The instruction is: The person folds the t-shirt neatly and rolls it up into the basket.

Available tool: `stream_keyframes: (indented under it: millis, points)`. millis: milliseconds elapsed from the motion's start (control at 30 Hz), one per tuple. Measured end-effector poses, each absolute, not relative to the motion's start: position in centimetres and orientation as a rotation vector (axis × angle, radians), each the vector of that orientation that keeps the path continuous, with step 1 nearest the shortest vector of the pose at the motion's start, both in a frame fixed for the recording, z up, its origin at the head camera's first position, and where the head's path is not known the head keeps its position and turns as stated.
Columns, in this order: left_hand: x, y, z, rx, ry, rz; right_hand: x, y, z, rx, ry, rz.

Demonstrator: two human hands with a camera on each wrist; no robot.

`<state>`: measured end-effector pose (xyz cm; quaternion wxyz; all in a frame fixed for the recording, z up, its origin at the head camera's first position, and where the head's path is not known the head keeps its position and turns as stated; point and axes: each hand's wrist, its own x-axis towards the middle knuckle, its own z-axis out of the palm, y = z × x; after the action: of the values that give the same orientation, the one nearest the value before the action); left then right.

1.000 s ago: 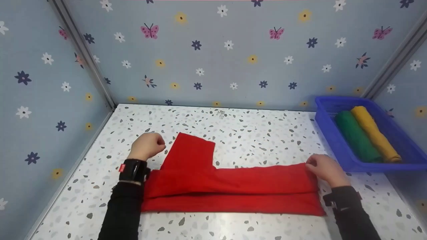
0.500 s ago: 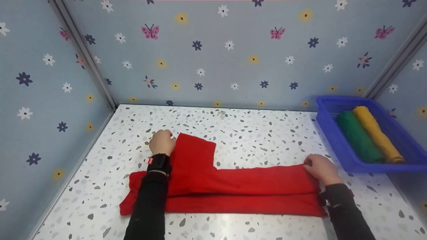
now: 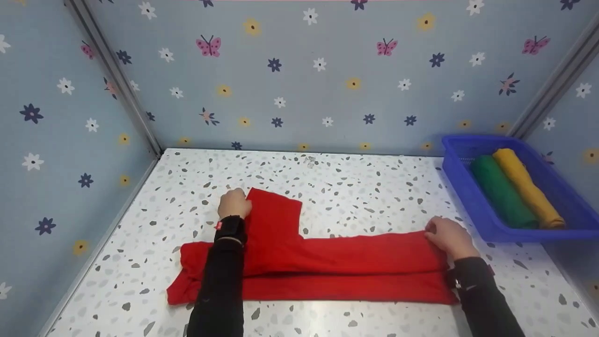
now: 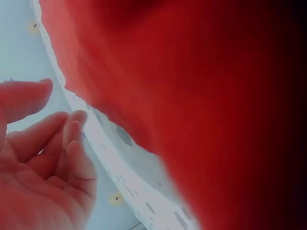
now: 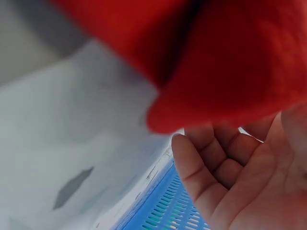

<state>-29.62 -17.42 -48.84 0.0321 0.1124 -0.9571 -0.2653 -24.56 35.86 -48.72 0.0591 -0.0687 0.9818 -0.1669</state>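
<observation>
A red shirt [image 3: 355, 255] lies folded into a long strip, with one sleeve [image 3: 273, 215] sticking out toward the back wall. My left hand [image 3: 235, 204] is at that sleeve's left edge. In the left wrist view its thumb stands apart from the loosely bent fingers [image 4: 79, 160], and no cloth shows between them. At the strip's far right corner my right hand [image 3: 450, 236] pinches the shirt's edge. The right wrist view has its curled fingers [image 5: 196, 167] against the red cloth, which partly covers them. My left forearm hides part of the shirt's left end.
A blue plastic basket [image 3: 461, 199] stands at the right, holding a green cloth roll [image 3: 503, 192] and a yellow cloth roll [image 3: 529, 189]. The speckled white tabletop [image 3: 365, 196] is bounded by flower-patterned walls [image 3: 299, 70] at the back and sides.
My left hand has moved right, from beside the sleeve to its left edge, and the shirt's left end has come into view behind the forearm. The right hand stays at its corner.
</observation>
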Motion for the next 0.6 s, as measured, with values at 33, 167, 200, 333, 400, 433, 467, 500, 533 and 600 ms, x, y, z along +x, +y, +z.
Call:
stream_keyframes:
  millis: [33,167,200,333,400,433,467,500,533,600]
  points:
    - [-29.6,-17.4,-49.0,0.359,-2.949,-0.845,-24.5,35.9,-48.7,-0.202,2.972,-0.505]
    - [-29.7,-17.5,-49.6,0.395,-2.957,-0.926,-24.5,36.0,-48.6,-0.195,2.969,-0.510]
    - [-29.7,-17.5,-49.7,0.395,-2.960,-0.932,-24.5,36.0,-48.6,-0.192,2.966,-0.510]
    - [-29.8,-17.7,-50.0,0.366,-2.977,-0.914,-24.5,36.0,-48.6,-0.182,2.957,-0.517]
    - [-29.8,-17.7,-50.0,0.346,-2.978,-0.906,-24.5,36.0,-48.7,-0.178,2.956,-0.517]
    - [-29.7,-17.7,-50.0,0.339,-2.979,-0.906,-24.5,36.0,-48.7,-0.181,2.956,-0.515]
    - [-29.7,-17.8,-50.0,0.330,-2.979,-0.905,-24.5,36.0,-48.8,-0.184,2.956,-0.512]
    - [-29.7,-17.8,-50.0,0.323,-2.979,-0.906,-24.5,35.9,-48.8,-0.188,2.956,-0.509]
    - [-29.7,-17.8,-50.0,0.318,-2.978,-0.909,-24.6,35.9,-48.8,-0.190,2.958,-0.507]
    - [-29.7,-17.9,-50.1,0.318,-2.977,-0.908,-24.6,35.8,-48.9,-0.200,2.958,-0.503]
